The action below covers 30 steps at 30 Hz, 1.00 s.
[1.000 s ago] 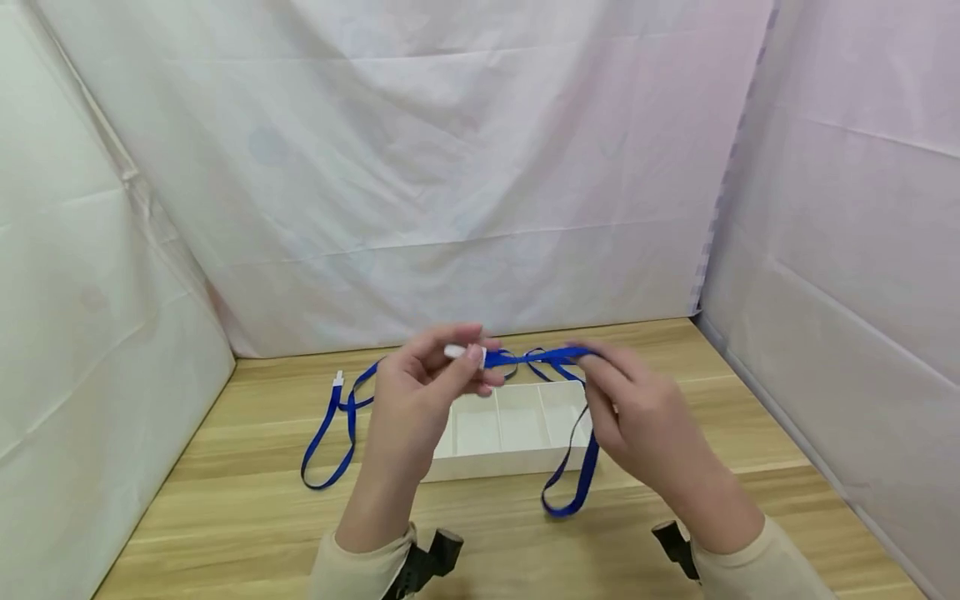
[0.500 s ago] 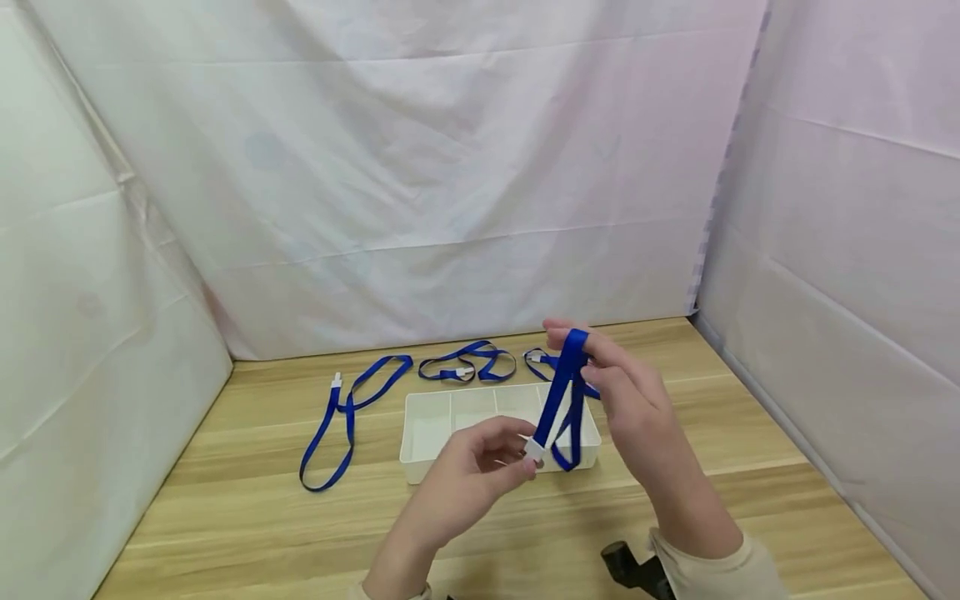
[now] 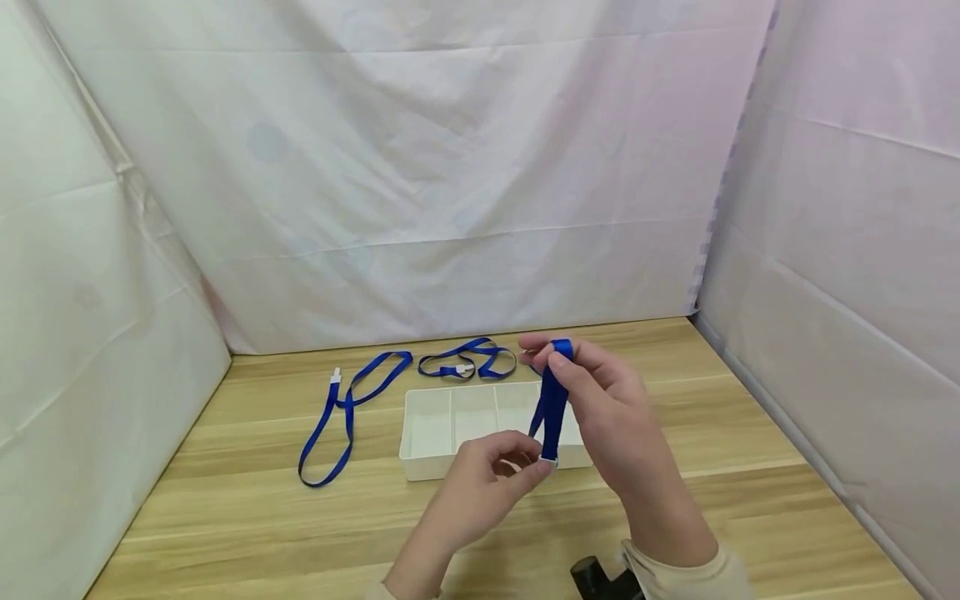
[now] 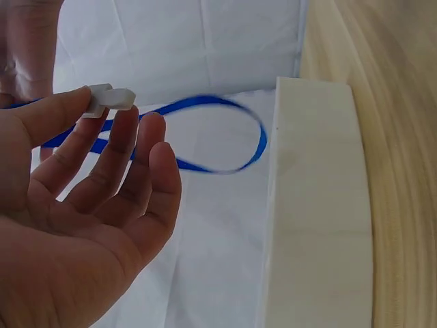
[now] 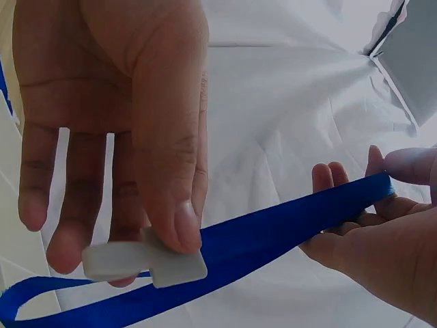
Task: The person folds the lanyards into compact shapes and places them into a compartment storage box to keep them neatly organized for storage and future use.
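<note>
A blue lanyard (image 3: 553, 408) hangs between both hands, in front of the right part of the white compartment box (image 3: 429, 442). My left hand (image 3: 487, 483) pinches its white plastic clip (image 5: 177, 266) between thumb and forefinger at the lower end; the other fingers are spread in the left wrist view. Higher up, my right hand (image 3: 600, 392) holds the strap where it folds over the forefinger, the thumb pressing on it. A loose loop of the strap (image 4: 263, 140) dangles beyond the left hand's fingers in the left wrist view.
Behind the box lies another blue lanyard (image 3: 491, 343), with a further one (image 3: 348, 433) stretched out on its left. A third lanyard is mostly hidden behind the right hand. The wooden table (image 3: 247, 517) is bounded by white cloth walls (image 3: 450, 167).
The left hand has swung down and right with the clip, so the strap went from stretched level to folded and hanging. The right hand has shifted slightly left, thumb now over the fold.
</note>
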{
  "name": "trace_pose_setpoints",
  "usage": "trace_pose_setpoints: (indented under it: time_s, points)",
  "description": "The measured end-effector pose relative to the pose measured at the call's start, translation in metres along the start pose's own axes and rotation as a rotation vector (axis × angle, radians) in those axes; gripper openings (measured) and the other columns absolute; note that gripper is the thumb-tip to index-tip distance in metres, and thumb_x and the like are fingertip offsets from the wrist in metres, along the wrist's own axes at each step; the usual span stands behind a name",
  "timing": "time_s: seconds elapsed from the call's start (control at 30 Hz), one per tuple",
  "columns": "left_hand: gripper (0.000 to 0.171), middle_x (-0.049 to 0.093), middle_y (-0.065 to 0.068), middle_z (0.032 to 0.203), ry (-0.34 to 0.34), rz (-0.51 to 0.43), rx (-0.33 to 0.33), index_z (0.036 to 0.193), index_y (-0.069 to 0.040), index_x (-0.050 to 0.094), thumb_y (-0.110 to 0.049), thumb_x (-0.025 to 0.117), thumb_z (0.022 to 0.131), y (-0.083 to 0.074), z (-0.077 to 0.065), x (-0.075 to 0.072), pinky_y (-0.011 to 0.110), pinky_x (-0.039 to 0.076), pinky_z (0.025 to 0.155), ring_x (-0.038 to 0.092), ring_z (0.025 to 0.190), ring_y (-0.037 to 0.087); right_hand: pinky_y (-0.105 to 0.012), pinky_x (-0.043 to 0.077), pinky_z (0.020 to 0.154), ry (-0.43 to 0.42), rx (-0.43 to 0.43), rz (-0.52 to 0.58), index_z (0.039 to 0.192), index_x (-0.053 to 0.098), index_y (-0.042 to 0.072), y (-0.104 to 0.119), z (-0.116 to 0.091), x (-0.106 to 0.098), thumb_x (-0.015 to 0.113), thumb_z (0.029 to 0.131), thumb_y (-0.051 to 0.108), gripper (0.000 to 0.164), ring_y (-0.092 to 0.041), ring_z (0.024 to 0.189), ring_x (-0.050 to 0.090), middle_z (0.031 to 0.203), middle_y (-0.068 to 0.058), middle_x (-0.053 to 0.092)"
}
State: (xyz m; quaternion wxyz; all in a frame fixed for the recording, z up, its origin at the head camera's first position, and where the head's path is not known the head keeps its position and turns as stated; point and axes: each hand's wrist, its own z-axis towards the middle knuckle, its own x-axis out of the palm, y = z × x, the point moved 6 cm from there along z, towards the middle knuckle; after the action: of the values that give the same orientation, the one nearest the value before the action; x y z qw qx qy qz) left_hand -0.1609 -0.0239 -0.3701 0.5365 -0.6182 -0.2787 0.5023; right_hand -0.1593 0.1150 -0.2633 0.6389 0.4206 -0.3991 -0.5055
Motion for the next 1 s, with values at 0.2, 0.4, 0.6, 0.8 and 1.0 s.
trace_pose_setpoints:
  time_s: [0.2, 0.4, 0.6, 0.8, 1.0]
  points:
    - [0.017, 0.077, 0.0, 0.094, 0.001, 0.036, 0.045, 0.104, -0.013, 0.079, -0.029, 0.078, 0.098, 0.004, 0.003, 0.007, 0.023, 0.058, 0.078, 0.067, 0.087, 0.005, -0.026, 0.05, 0.113, 0.003, 0.0, 0.0, 0.097, 0.065, 0.006, -0.002, 0.001, 0.001, 0.047, 0.115, 0.019, 0.028, -0.026, 0.121, 0.069, 0.129, -0.01, 0.071]
    - [0.014, 0.08, -0.001, 0.092, 0.026, 0.025, 0.038, 0.099, -0.014, 0.08, -0.027, 0.08, 0.097, 0.007, 0.004, 0.01, 0.021, 0.057, 0.076, 0.068, 0.084, 0.003, -0.026, 0.051, 0.112, 0.006, -0.007, -0.014, 0.099, 0.059, -0.003, 0.001, 0.002, 0.002, 0.044, 0.116, 0.023, 0.034, -0.028, 0.12, 0.069, 0.129, -0.014, 0.07]
    - [0.014, 0.079, -0.003, 0.09, 0.041, 0.035, 0.013, 0.1, -0.015, 0.08, -0.028, 0.08, 0.096, 0.009, 0.003, 0.01, 0.022, 0.056, 0.075, 0.067, 0.084, 0.004, -0.029, 0.052, 0.113, 0.011, -0.022, -0.036, 0.098, 0.054, -0.005, 0.006, 0.004, 0.003, 0.042, 0.117, 0.026, 0.038, -0.029, 0.121, 0.07, 0.13, -0.016, 0.069]
    - [0.016, 0.078, -0.004, 0.093, 0.068, 0.051, 0.009, 0.102, -0.016, 0.081, -0.031, 0.079, 0.097, 0.011, 0.003, 0.011, 0.022, 0.056, 0.077, 0.067, 0.086, 0.004, -0.03, 0.052, 0.112, 0.029, -0.012, -0.026, 0.098, 0.051, -0.005, 0.005, 0.001, 0.004, 0.04, 0.117, 0.025, 0.037, -0.03, 0.121, 0.068, 0.131, -0.019, 0.068]
    - [0.022, 0.077, -0.007, 0.089, -0.045, 0.078, 0.05, 0.098, -0.021, 0.079, -0.04, 0.07, 0.103, 0.01, 0.005, 0.003, 0.024, 0.058, 0.076, 0.067, 0.084, 0.004, -0.028, 0.054, 0.11, 0.045, -0.01, -0.011, 0.1, 0.051, -0.005, 0.005, -0.001, 0.004, 0.04, 0.117, 0.027, 0.038, -0.03, 0.123, 0.068, 0.13, -0.016, 0.068]
